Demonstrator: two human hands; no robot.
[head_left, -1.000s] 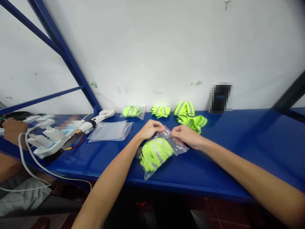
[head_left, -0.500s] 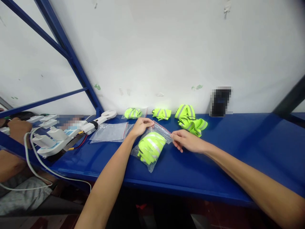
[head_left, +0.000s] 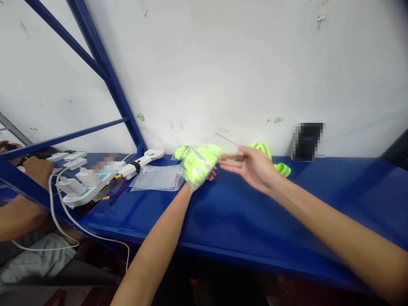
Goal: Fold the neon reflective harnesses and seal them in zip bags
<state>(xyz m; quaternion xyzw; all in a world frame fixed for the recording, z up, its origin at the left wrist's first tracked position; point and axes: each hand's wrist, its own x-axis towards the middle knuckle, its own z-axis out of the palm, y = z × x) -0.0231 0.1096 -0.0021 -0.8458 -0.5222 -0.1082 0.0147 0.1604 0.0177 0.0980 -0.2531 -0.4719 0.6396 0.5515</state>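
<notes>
My left hand (head_left: pixel 211 174) is mostly hidden behind a clear zip bag stuffed with neon yellow reflective straps (head_left: pixel 199 163), which it holds lifted above the blue shelf (head_left: pixel 242 212). The bag is smeared by motion. My right hand (head_left: pixel 251 166) is just right of the bag with its fingers stretched out toward it. The bag's red zip edge (head_left: pixel 227 139) reaches to the thumb. Whether the thumb pinches that edge is unclear.
By the wall lie another filled bag (head_left: pixel 179 151) and loose neon straps (head_left: pixel 282 169). Empty zip bags (head_left: pixel 157 177), a white hand fan (head_left: pixel 145 157) and a power strip with chargers (head_left: pixel 79 187) are at the left. Another person's hand (head_left: pixel 40 170) is at the far left.
The filled bag has been lifted off the shelf and carried back toward the wall by my left hand. My right hand has opened and followed it up.
</notes>
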